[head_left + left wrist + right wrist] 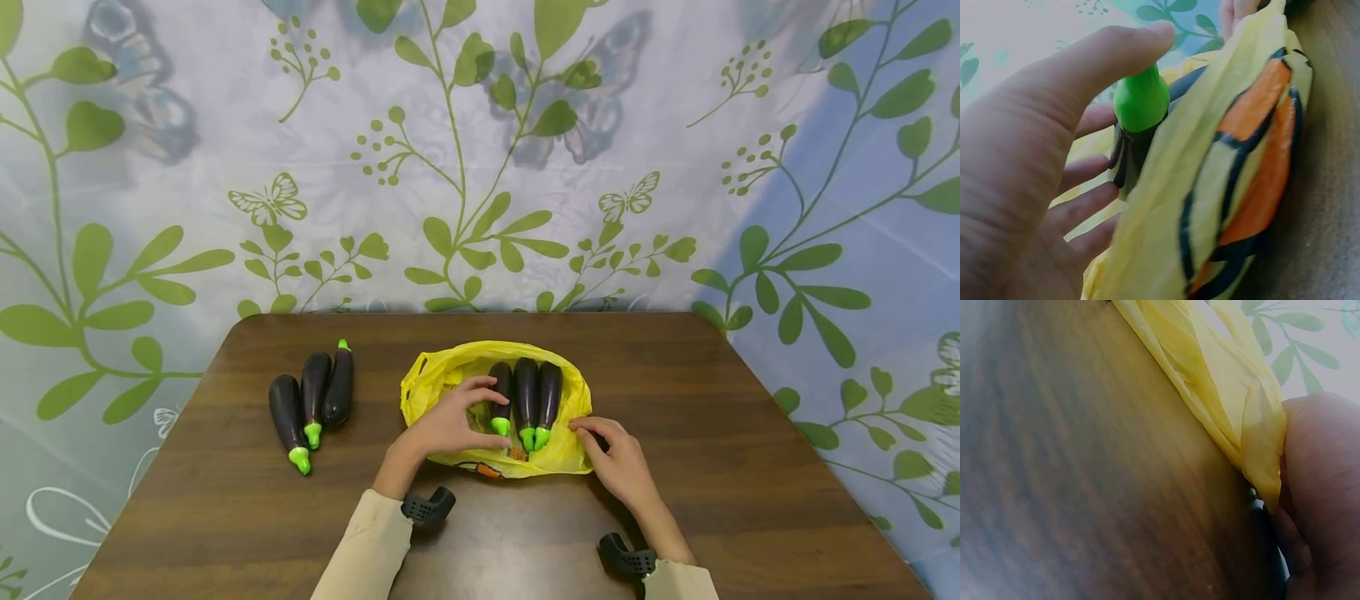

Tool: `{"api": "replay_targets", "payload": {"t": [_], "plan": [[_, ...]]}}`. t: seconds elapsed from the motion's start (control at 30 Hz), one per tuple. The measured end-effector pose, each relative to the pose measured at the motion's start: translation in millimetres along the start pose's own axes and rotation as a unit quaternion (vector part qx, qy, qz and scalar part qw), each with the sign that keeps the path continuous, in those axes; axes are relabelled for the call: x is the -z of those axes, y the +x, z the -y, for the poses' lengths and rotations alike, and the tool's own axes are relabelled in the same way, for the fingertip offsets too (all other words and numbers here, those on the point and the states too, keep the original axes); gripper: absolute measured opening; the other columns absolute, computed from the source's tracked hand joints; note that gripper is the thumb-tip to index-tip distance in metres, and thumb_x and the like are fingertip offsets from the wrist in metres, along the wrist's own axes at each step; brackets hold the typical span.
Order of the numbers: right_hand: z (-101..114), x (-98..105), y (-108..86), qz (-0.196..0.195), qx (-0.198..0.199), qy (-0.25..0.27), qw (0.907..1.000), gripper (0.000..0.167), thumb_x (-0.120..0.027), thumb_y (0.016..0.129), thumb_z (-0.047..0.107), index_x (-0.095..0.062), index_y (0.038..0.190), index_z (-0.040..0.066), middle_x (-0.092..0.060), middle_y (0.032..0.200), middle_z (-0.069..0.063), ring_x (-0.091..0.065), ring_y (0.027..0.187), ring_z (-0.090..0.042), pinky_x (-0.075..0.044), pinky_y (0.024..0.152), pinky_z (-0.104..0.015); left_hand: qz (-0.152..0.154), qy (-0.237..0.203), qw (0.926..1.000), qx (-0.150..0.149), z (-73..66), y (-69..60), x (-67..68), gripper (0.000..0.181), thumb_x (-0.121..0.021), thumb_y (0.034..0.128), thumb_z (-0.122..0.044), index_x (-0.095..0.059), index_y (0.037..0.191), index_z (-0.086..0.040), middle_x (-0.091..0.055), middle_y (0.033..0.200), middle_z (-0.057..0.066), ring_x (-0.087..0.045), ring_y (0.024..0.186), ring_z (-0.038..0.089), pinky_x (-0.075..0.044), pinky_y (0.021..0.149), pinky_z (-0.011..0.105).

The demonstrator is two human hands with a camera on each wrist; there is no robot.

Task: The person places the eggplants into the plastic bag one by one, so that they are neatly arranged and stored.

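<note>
A yellow plastic bag [450,367] lies on the table with its mouth wide, and three dark purple eggplants with bright green stems are inside. My left hand [457,421] reaches over the bag's left side. Its spread fingers touch the leftmost eggplant [500,386], and the thumb lies by that one's green stem [1141,100]. Beside it are the middle eggplant [527,392] and the right eggplant [551,392]. At the bag's right edge, my right hand [617,457] pinches the rim between thumb and fingers; in the right wrist view the gathered plastic [1260,450] runs into the grip.
Three more eggplants lie together on the left of the brown wooden table [667,375]: a left one [287,412], a middle one [315,387] and a right one [340,387]. A leaf-patterned cloth [337,150] hangs behind the table.
</note>
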State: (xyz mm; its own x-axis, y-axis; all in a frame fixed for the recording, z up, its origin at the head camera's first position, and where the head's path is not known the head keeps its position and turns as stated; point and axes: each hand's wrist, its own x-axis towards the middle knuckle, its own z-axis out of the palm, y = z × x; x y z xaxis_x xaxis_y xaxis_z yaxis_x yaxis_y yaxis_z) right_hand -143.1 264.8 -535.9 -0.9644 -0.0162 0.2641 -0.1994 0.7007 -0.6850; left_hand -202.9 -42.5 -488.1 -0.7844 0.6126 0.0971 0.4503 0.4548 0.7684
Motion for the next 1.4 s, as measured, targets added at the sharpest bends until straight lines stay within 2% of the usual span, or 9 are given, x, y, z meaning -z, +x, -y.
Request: {"api": "replay_targets", "payload": {"t": [0.3, 0.57, 0.93, 1.2, 1.4], "plan": [[1.1, -0.5, -0.8, 0.002, 0.003, 0.000, 1.0000, 0.020, -0.065, 0.103, 0.017, -0.078, 0.117, 0.014, -0.073, 0.122, -0.009, -0.061, 0.123, -0.035, -0.049, 0.102, -0.059, 0.005, 0.023, 0.9997, -0.005, -0.1, 0.1, -4.2, 0.060, -0.087, 0.0819, -0.044, -0.067, 0.133, -0.020, -0.036, 0.164, 0.007, -0.037, 0.148, 0.037, -0.039, 0.115, 0.058], [2.8, 1.9, 3.3, 0.005, 0.021, -0.010, 0.9997, 0.021, -0.075, 0.096, 0.021, -0.078, 0.116, 0.015, -0.073, 0.122, -0.007, -0.061, 0.123, -0.034, -0.049, 0.104, -0.058, 0.004, 0.033, 0.9994, -0.014, -0.8, 3.3, -0.5, 0.064, -0.087, 0.0809, -0.045, -0.067, 0.134, -0.017, -0.037, 0.163, 0.009, -0.040, 0.147, 0.038, -0.040, 0.114, 0.058], [-2.7, 0.9, 1.8, 0.016, 0.040, -0.021, 0.9989, 0.025, -0.079, 0.092, 0.018, -0.077, 0.117, 0.014, -0.072, 0.124, -0.007, -0.061, 0.123, -0.034, -0.049, 0.104, -0.058, -0.013, 0.039, 0.9990, 0.017, 0.4, 2.2, 0.2, 0.058, -0.079, 0.0907, -0.041, -0.062, 0.140, -0.017, -0.040, 0.161, 0.014, -0.039, 0.148, 0.039, -0.038, 0.117, 0.057], [-2.8, 0.1, -1.5, 0.026, 0.063, -0.031, 0.9972, 0.022, -0.077, 0.093, 0.014, -0.077, 0.116, 0.014, -0.073, 0.125, -0.004, -0.061, 0.124, -0.033, -0.049, 0.103, -0.058, -0.017, 0.038, 0.9988, 0.027, 1.5, -0.1, -1.4, 0.053, -0.072, 0.0959, -0.044, -0.063, 0.140, -0.017, -0.041, 0.161, 0.014, -0.041, 0.147, 0.038, -0.038, 0.117, 0.055], [0.0, 2.4, -0.3, 0.033, 0.069, -0.028, 0.9966, 0.022, -0.076, 0.094, 0.009, -0.077, 0.115, 0.014, -0.072, 0.127, -0.005, -0.061, 0.126, -0.035, -0.048, 0.104, -0.058, -0.020, 0.042, 0.9987, 0.021, -0.2, 1.9, 1.7, 0.051, -0.071, 0.0982, -0.039, -0.061, 0.142, -0.014, -0.041, 0.160, 0.017, -0.044, 0.145, 0.038, -0.041, 0.115, 0.054]]}}
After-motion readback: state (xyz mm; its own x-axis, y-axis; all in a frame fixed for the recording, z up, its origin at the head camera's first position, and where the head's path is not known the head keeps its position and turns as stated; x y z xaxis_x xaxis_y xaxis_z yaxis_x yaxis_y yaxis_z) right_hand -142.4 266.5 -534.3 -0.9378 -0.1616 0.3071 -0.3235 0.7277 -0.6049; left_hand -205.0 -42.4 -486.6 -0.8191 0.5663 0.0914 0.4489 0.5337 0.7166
